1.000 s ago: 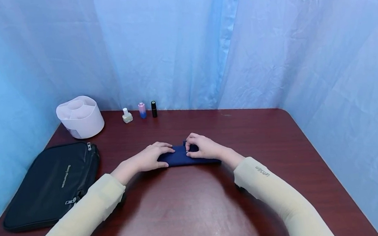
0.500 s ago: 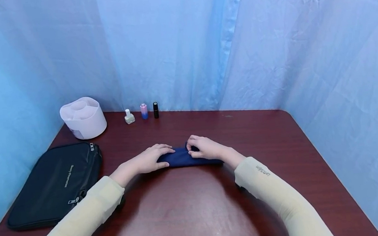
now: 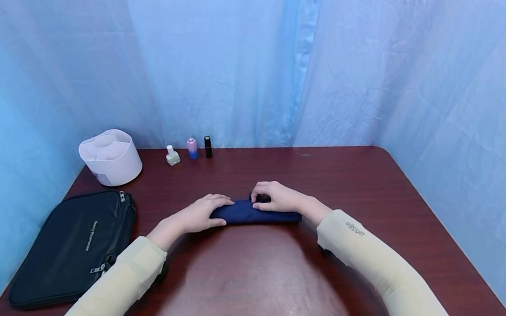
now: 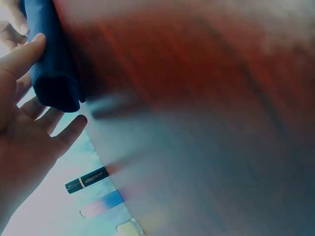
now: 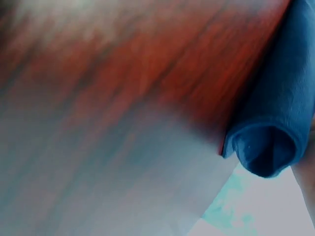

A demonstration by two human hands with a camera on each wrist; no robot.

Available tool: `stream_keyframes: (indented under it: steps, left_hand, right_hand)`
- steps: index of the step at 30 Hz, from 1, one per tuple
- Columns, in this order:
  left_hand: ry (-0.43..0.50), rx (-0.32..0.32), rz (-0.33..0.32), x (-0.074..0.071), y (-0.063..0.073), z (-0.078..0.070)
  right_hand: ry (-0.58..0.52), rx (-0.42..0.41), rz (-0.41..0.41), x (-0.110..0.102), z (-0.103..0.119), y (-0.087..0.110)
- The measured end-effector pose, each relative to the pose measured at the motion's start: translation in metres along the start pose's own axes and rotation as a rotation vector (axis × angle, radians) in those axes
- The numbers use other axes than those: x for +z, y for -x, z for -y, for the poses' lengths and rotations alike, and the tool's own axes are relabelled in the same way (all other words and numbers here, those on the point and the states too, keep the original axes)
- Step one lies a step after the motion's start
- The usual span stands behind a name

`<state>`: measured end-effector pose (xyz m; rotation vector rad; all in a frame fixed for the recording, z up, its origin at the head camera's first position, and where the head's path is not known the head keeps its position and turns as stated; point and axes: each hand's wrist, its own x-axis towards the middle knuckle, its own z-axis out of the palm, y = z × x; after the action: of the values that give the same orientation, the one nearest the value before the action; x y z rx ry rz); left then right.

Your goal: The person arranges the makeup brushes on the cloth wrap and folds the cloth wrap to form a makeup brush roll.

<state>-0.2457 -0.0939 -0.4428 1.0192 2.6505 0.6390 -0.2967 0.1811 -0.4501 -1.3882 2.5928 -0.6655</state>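
A dark blue fabric roll [image 3: 235, 213] lies crosswise on the table between both hands. Its end curls into a hollow tube in the right wrist view, where the same roll [image 5: 290, 73] fills the right side. My left hand [image 3: 198, 214] holds the left end, thumb on the near side and fingers on the far side; beyond the roll, some fingers spread loosely in the left wrist view. My right hand [image 3: 278, 198] bends over the middle, thumb and index finger pinching at the roll's far upper edge. Exactly what lies between those fingertips is hidden.
A black zipped case [image 3: 70, 247] lies at the left. Behind it stands a white divided organizer [image 3: 115, 164]. Along the back edge are a nail polish bottle [image 3: 172, 157], a pink-and-blue bottle [image 3: 192, 149] and a black tube [image 3: 208, 146]. Blue curtains [image 3: 228, 65] hang around the dark red table [image 3: 244, 277].
My right hand has shifted slightly right and the roll's right end has come a little nearer. A small shiny bit seen at the right fingertips earlier is now out of sight.
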Motion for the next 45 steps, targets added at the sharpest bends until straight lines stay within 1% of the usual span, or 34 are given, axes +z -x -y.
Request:
stream_keyframes:
  steps: [3, 7, 11, 13, 16, 21, 25, 30, 36, 45]
  left_hand:
    - [0.004, -0.002, 0.008, 0.001, 0.001, 0.0]
    - [0.006, 0.004, -0.003, -0.001, 0.001, -0.001]
    - [0.01, 0.013, -0.012, -0.003, 0.001, -0.002]
    - [0.008, 0.024, -0.021, -0.002, 0.001, -0.002]
    - [0.007, 0.017, -0.028, -0.002, 0.0, -0.002]
    - [0.007, 0.004, -0.029, 0.0, -0.002, -0.003]
    - [0.002, 0.01, -0.033, 0.0, -0.002, -0.004]
    - [0.008, 0.029, -0.04, -0.002, -0.001, -0.006]
    - [0.004, 0.033, -0.047, -0.004, -0.002, -0.006]
    - [0.003, 0.04, -0.064, -0.003, -0.002, -0.002]
  right_hand:
    - [-0.014, 0.011, 0.01, -0.003, 0.001, 0.002]
    - [-0.018, 0.028, 0.024, -0.004, 0.005, 0.002]
    - [0.016, 0.032, 0.026, -0.003, 0.009, 0.001]
    - [0.032, 0.033, 0.01, -0.001, 0.008, 0.001]
    - [0.033, 0.041, -0.04, 0.002, 0.005, 0.002]
    - [-0.023, 0.039, -0.13, 0.006, 0.002, 0.003]
    - [-0.069, 0.028, -0.173, 0.007, 0.001, 0.004]
    - [-0.094, 0.027, -0.191, 0.006, 0.002, 0.003]
    - [-0.073, 0.02, -0.193, 0.005, 0.005, -0.002]
    - [-0.047, -0.014, -0.191, 0.006, 0.004, -0.004]
